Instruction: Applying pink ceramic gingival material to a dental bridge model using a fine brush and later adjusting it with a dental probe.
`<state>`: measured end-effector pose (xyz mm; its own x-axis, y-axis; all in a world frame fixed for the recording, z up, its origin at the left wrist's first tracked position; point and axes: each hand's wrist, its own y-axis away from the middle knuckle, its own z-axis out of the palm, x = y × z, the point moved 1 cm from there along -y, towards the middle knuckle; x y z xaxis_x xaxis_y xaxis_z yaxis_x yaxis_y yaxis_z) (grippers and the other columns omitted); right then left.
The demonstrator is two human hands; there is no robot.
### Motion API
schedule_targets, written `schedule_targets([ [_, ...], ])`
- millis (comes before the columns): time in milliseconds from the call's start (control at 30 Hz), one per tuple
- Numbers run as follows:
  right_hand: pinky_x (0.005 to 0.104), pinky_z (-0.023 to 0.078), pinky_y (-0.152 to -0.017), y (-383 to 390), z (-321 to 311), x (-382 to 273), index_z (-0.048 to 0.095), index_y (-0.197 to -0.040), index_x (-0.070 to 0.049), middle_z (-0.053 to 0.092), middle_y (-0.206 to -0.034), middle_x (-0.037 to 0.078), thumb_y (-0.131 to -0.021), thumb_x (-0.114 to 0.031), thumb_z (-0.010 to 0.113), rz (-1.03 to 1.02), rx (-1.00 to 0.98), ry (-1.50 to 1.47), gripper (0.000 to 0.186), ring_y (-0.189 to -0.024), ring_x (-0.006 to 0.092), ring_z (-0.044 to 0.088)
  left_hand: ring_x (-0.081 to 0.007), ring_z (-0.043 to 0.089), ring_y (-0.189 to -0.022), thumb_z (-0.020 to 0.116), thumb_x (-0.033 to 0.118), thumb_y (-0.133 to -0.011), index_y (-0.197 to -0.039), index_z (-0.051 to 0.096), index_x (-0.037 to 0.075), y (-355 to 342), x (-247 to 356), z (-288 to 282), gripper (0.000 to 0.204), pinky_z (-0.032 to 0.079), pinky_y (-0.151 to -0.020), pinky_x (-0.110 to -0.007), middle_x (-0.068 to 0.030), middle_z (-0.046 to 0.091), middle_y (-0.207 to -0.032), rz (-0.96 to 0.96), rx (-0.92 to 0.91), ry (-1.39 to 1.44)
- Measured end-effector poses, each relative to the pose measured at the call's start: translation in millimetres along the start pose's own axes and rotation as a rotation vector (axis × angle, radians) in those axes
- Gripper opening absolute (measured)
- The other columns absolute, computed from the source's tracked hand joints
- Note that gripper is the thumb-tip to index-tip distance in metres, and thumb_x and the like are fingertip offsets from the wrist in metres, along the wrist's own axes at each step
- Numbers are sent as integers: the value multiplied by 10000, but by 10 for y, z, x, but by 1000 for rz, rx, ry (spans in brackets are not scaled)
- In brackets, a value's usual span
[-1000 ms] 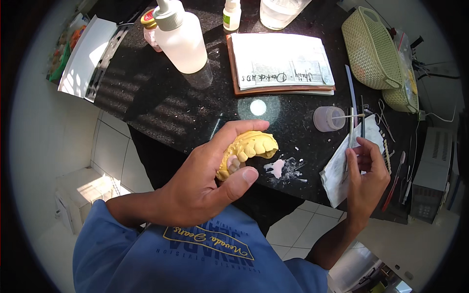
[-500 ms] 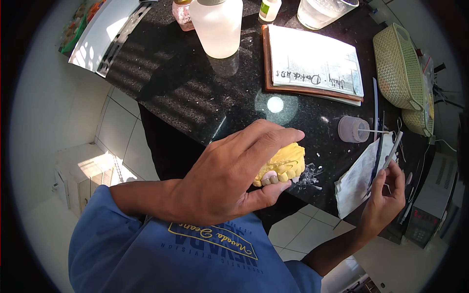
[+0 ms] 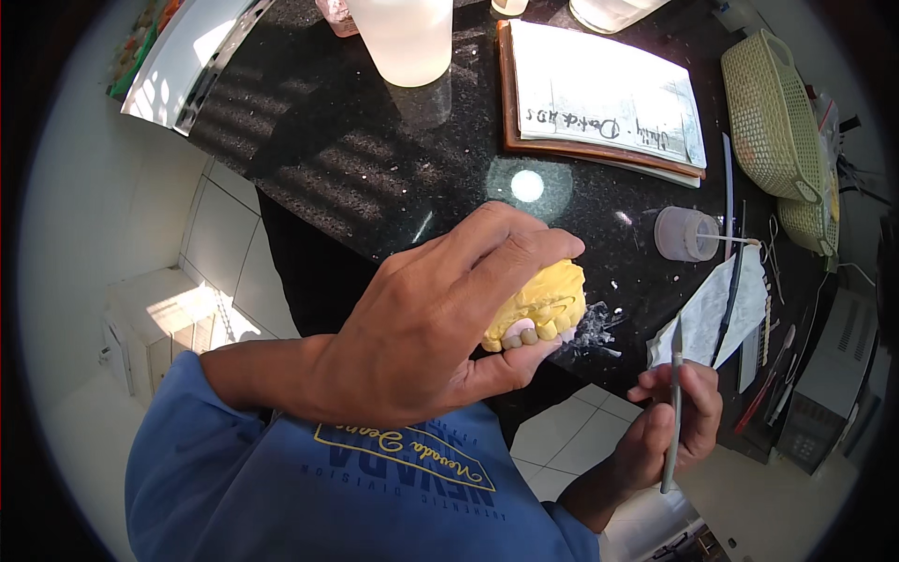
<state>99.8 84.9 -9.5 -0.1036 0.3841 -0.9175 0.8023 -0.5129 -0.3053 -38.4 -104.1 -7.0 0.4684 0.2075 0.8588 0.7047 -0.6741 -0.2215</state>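
Note:
My left hand (image 3: 426,318) is closed around a yellow dental cast (image 3: 548,298), fingers over its top and thumb along its lower edge. Greyish crowns (image 3: 520,337) and a patch of pink material show along the row of teeth, just above the thumb. To the right, my right hand (image 3: 674,426) grips a slim grey tool (image 3: 672,440) with a narrow, blade-like tip pointing away from me. The tool stays apart from the cast. My palm hides the rear of the cast.
White shavings (image 3: 599,330) lie on the black speckled counter (image 3: 412,187) beside the cast. Farther right are a small clear cup (image 3: 685,234) with a thin stick across it, a white cloth (image 3: 730,300), woven baskets (image 3: 770,122) and a grey device (image 3: 824,384). A notebook (image 3: 609,94) lies beyond.
My right hand has moved left and nearer to me, away from the cloth, turning the grey tool more upright. The left hand still holds the cast, tilted slightly. The view has shifted a little.

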Motion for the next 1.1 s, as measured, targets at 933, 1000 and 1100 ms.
schedule_targets([
  [933, 198, 432, -453, -136, -113, -20, 529, -939, -16, 522, -720, 116, -839, -179, 632, -236, -22, 252, 218, -558, 124, 521, -264, 649, -803, 674, 49, -623, -1083, 542, -25, -9, -105, 74, 484, 531, -691, -308, -176, 614, -975, 93, 137, -61],
  [1000, 190, 425, -450, -133, -80, -18, 533, -955, -14, 520, -743, 118, -844, -169, 632, -205, -2, 272, 214, -564, 125, 528, -263, 649, -800, 672, 50, -625, -1083, 542, -24, -14, -103, 80, 482, 531, -689, -307, -176, 614, -972, 93, 136, -59],
  [1100, 174, 393, -431, -208, -235, 4, 537, -1033, -12, 495, -798, 103, -863, -177, 623, -187, 117, 323, 252, -558, 122, 512, -260, 649, -795, 668, 50, -628, -1081, 543, -22, -15, -93, 78, 476, 531, -686, -306, -173, 613, -967, 90, 135, -60],
])
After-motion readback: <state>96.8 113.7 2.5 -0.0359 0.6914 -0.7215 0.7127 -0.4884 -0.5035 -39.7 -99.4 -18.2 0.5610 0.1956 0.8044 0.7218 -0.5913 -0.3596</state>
